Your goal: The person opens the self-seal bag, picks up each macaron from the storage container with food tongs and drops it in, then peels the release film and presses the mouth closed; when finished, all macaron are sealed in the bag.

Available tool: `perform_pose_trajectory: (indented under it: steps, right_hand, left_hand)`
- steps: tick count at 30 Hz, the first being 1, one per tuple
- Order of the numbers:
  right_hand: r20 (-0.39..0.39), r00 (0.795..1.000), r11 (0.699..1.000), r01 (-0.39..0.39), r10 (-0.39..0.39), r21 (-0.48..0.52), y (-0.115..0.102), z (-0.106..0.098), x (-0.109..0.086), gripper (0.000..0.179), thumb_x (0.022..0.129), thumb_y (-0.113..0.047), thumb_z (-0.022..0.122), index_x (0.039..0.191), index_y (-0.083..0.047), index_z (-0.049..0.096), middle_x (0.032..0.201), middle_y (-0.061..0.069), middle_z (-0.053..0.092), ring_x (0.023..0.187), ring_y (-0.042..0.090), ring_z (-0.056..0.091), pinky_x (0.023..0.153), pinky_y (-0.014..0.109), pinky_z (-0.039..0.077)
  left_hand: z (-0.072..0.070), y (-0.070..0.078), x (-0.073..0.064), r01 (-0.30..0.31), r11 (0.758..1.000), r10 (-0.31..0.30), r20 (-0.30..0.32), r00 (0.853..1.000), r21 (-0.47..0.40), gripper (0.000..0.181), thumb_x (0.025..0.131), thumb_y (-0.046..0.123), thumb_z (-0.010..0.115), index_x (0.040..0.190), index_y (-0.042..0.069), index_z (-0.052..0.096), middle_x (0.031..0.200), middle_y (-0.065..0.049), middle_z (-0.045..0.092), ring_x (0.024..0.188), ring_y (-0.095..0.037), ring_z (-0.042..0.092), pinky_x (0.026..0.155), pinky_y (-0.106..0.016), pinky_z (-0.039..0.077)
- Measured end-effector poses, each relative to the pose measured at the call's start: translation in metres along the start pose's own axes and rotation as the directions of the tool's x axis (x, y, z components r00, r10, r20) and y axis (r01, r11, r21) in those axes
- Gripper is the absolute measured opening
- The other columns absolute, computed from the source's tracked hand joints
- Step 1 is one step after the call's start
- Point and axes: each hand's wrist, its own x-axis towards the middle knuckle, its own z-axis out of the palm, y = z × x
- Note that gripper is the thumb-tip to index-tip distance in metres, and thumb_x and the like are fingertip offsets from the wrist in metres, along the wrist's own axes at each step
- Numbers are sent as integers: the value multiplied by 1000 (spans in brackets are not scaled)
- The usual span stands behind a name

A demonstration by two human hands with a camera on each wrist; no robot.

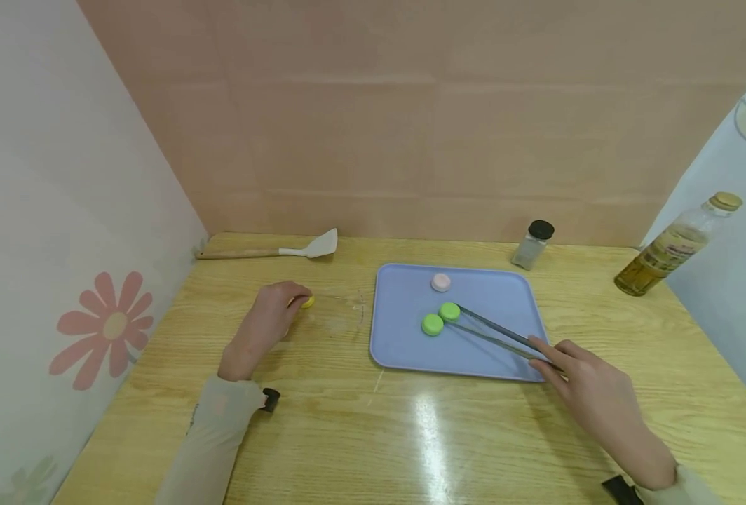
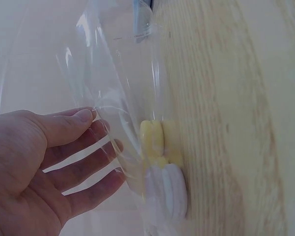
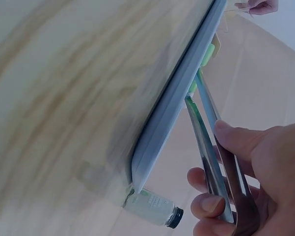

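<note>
My left hand [image 1: 267, 321] pinches the upper edge of a clear plastic bag [image 2: 113, 81] with thumb and fingertips. Inside the bag, a yellow macaron [image 2: 152, 136] and a pale macaron [image 2: 174, 191] lie low, close to the tabletop. Over the tray's near right corner, my right hand [image 1: 597, 389] grips metal tongs [image 1: 496, 330] between thumb and fingers. Their tips are spread at a green macaron [image 1: 450, 311], one on its far side and one on its near side. Another green macaron [image 1: 432, 325] sits just left of it, and a pale pink macaron [image 1: 440, 282] lies behind.
The blue tray [image 1: 401, 356] lies in the middle of the wooden table [image 1: 329, 428]. At the back left is a white spatula [image 1: 319, 245] with a wooden handle. A black-lidded jar [image 1: 532, 245] stands behind the tray, and an oil bottle [image 1: 666, 251] at the far right.
</note>
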Motion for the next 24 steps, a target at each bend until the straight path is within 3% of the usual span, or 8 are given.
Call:
perform_pose_trajectory:
  steps: [5,8,12,24]
  right_hand:
    - [-32,999,1000,18,-18,-6,1,3,0,33,93,-36,72,120,-16,77,77,-10,61,50,-4,35,37,19,24]
    - [-54,998,1000,28,-29,-10,1,3,1,46,101,-52,55,119,-16,77,76,-11,60,50,-3,36,37,18,23]
    - [-96,994,999,43,-45,-17,1,2,1,65,104,-62,34,116,-16,79,74,-11,59,50,-2,37,37,18,23]
    - [-223,972,997,72,-76,-26,-3,-9,8,62,105,-60,40,114,-13,80,78,-5,67,49,8,50,35,17,25]
  left_hand:
    - [-1,1,-1,-7,1000,7,-6,1000,-2,15,94,-3,69,108,-4,75,104,-17,72,85,-27,70,71,-36,60]
    - [-1,2,-1,-3,1000,3,-7,1000,0,15,94,-3,69,108,-4,75,104,-17,72,86,-28,70,72,-36,60]
    - [-1,2,0,-3,1000,4,-8,1000,0,15,94,-4,68,108,-5,75,104,-17,72,88,-29,70,73,-37,60]
    - [-3,3,-1,-8,1000,8,-13,1000,5,15,95,-3,68,108,-5,75,105,-18,72,88,-29,70,72,-37,60]
